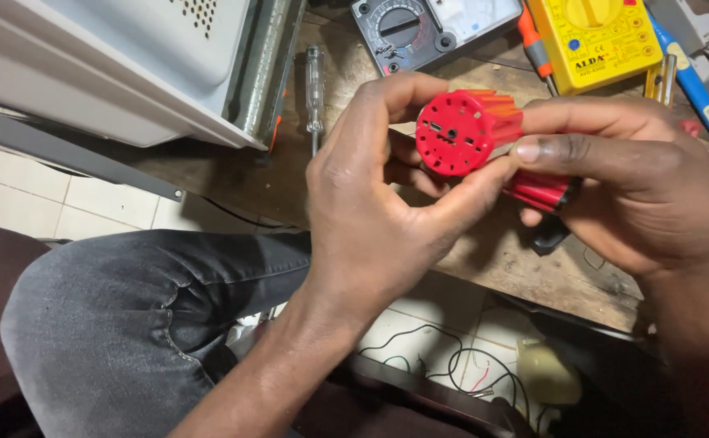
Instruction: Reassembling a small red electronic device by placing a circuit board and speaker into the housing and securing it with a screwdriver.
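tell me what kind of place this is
Probably a small electronics repair bench. Two multimeters, a yellow one and a grey one, lie on a worn wooden table beside a screwdriver, and loose wires trail on the tiled floor. Both hands hold a red part.

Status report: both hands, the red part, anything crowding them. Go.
Left hand and right hand both gripping red ribbed cylinder, round end up. Yellow multimeter and screwdriver on bench behind, clear.

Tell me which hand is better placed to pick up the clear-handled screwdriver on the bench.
Left. The left hand is nearer the screwdriver, only cupping the red cylinder; the right hand wraps the cylinder's body, so it likely carries it.
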